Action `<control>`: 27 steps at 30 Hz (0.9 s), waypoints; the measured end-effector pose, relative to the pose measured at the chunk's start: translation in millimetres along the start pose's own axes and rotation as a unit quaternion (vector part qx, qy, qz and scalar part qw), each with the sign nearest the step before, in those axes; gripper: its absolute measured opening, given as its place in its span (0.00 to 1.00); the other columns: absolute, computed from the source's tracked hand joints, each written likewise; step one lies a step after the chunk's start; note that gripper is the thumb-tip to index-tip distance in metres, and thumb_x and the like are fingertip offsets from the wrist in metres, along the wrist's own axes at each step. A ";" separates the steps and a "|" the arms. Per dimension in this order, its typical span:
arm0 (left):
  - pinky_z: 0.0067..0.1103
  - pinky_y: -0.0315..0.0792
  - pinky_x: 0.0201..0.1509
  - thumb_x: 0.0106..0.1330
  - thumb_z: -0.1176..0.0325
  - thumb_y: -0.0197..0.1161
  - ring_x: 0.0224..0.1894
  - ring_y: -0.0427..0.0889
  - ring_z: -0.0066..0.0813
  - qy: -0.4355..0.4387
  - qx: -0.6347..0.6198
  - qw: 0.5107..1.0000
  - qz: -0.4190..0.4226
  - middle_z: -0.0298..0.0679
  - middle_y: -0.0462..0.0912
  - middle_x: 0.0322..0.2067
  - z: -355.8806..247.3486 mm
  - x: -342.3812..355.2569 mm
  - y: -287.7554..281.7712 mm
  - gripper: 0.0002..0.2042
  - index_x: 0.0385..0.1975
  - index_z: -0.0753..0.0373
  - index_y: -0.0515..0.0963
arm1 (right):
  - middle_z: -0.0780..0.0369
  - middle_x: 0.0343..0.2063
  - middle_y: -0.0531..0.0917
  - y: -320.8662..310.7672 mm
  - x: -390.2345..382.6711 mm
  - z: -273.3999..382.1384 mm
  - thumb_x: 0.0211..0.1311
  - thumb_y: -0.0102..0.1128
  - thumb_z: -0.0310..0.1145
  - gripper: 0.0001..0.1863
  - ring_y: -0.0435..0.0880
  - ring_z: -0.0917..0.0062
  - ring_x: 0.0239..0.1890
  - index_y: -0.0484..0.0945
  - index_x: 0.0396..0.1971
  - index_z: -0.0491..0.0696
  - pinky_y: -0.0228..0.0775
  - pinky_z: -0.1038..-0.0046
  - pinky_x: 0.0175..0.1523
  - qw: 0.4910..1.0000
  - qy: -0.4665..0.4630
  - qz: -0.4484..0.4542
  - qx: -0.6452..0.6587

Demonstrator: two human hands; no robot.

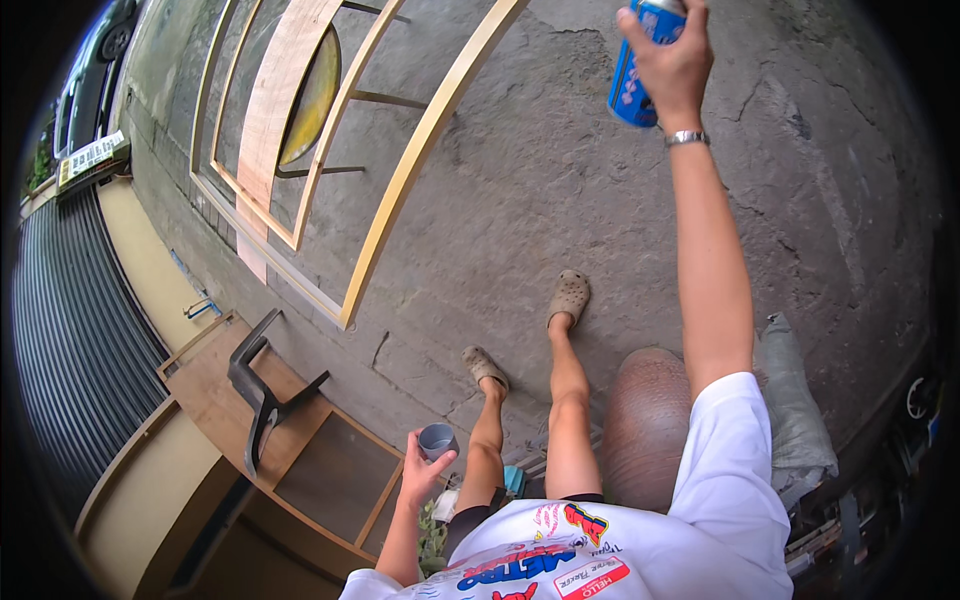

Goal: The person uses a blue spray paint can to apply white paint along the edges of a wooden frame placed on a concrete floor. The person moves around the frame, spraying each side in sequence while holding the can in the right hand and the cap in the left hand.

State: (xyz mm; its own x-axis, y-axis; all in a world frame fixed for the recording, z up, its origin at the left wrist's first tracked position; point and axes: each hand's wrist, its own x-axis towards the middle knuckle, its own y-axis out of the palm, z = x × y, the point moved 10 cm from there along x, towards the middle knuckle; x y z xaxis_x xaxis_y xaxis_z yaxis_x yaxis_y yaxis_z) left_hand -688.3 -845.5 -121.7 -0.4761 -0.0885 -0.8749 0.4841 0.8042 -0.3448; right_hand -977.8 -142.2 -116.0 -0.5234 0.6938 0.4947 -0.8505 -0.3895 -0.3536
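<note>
My right hand point(672, 70), at the top right with the arm stretched forward, is closed round a blue spray can point(628, 100). My left hand point(423, 470) is low near my waist, its fingers wrapped round a small grey cup or cap point(437, 440). Beyond it, at the upper left, light wooden frames point(395, 200) and a pale plywood board point(275, 80) rest raised off the concrete ground, with a yellow rounded object point(310, 100) among them.
A wooden panel point(205, 385) with a dark chair-like piece point(255, 390) lies at lower left, beside a corrugated shutter point(70, 320). A large brown jar point(645, 430) and grey sacks point(800, 420) stand at lower right. A car point(95, 70) is at far upper left.
</note>
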 end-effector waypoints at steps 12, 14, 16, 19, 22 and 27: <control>0.28 0.77 0.61 0.58 0.63 0.83 0.54 0.82 0.31 0.009 -0.004 1.000 0.007 0.42 0.81 0.52 55.0 -5.1 -25.9 0.37 0.62 0.65 0.66 | 0.54 0.52 0.82 24.7 -155.7 66.6 0.60 0.77 0.41 0.36 0.88 0.62 0.49 0.71 0.66 0.53 0.84 0.61 0.52 0.987 0.092 0.093 0.093; 0.28 0.77 0.61 0.58 0.63 0.83 0.54 0.83 0.31 0.009 -0.008 1.000 0.006 0.42 0.81 0.53 67.4 -4.6 -38.0 0.38 0.63 0.65 0.65 | 0.55 0.52 0.80 29.9 -203.6 96.0 0.60 0.77 0.39 0.36 0.86 0.62 0.51 0.71 0.67 0.53 0.83 0.60 0.54 0.987 0.079 0.109 0.090; 0.28 0.77 0.61 0.58 0.63 0.83 0.54 0.83 0.32 0.019 -0.010 1.000 0.000 0.42 0.81 0.53 78.8 -4.0 -52.9 0.38 0.63 0.65 0.65 | 0.55 0.53 0.79 32.6 -245.4 124.0 0.60 0.77 0.38 0.36 0.85 0.62 0.52 0.71 0.68 0.53 0.83 0.60 0.54 0.982 0.087 0.136 0.097; 0.28 0.77 0.61 0.58 0.63 0.83 0.54 0.84 0.32 0.027 -0.012 1.000 -0.007 0.42 0.81 0.54 101.2 -2.3 -79.4 0.38 0.63 0.65 0.65 | 0.56 0.53 0.78 33.3 -298.0 163.6 0.60 0.76 0.36 0.37 0.84 0.63 0.53 0.70 0.69 0.53 0.82 0.60 0.55 0.976 0.093 0.166 0.110; 0.28 0.77 0.61 0.58 0.63 0.83 0.54 0.83 0.32 0.033 -0.022 0.999 -0.022 0.43 0.81 0.54 121.4 -4.1 -106.3 0.38 0.63 0.65 0.66 | 0.55 0.53 0.77 32.1 -340.9 202.3 0.59 0.76 0.34 0.39 0.82 0.62 0.53 0.68 0.69 0.53 0.81 0.60 0.54 0.970 0.093 0.191 0.119; 0.28 0.77 0.61 0.58 0.64 0.83 0.55 0.83 0.31 0.044 -0.043 0.997 -0.039 0.42 0.81 0.53 161.9 -10.7 -142.3 0.37 0.63 0.64 0.66 | 0.54 0.52 0.77 36.2 -415.9 260.3 0.57 0.76 0.34 0.39 0.83 0.59 0.52 0.69 0.69 0.53 0.82 0.59 0.50 0.954 0.114 0.240 0.138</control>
State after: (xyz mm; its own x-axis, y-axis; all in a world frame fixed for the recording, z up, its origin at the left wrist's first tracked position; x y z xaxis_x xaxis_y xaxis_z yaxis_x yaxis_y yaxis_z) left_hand -633.3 -1054.2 -118.4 -0.5740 -0.1033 -0.8123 0.3807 0.8446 -0.3764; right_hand -804.6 -602.6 -127.9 -0.8577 0.4972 0.1311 -0.5138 -0.8183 -0.2577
